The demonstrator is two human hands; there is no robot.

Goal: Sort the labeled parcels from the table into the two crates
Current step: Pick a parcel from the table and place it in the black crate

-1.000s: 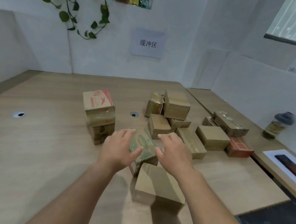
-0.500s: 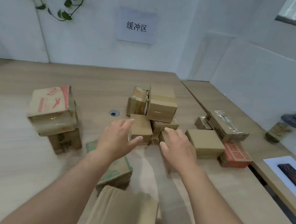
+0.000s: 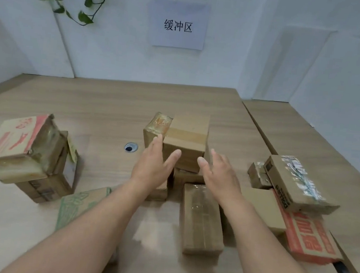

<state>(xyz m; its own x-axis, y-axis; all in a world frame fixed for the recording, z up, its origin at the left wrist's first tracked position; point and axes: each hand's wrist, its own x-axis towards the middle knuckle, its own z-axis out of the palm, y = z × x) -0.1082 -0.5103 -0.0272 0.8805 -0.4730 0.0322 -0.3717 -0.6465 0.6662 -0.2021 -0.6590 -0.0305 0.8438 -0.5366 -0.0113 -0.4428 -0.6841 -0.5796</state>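
Two-hand state: left hand (image 3: 152, 166) fingers (image 3: 157, 144) straight, empty | right hand (image 3: 219, 175) same | flanking taped cardboard parcel (image 3: 186, 140)

Just one view here (head-worn, wide-angle), looking forward and down from close above the surface (image 3: 102, 107), facing the wall sign (image 3: 178, 25).

Open table (image 3: 110, 116) separates left stack (image 3: 25, 154) from central parcels (image 3: 185, 137).

Bare forearms (image 3: 101, 216), left hand (image 3: 152, 166), right hand (image 3: 220, 175), both ungloved
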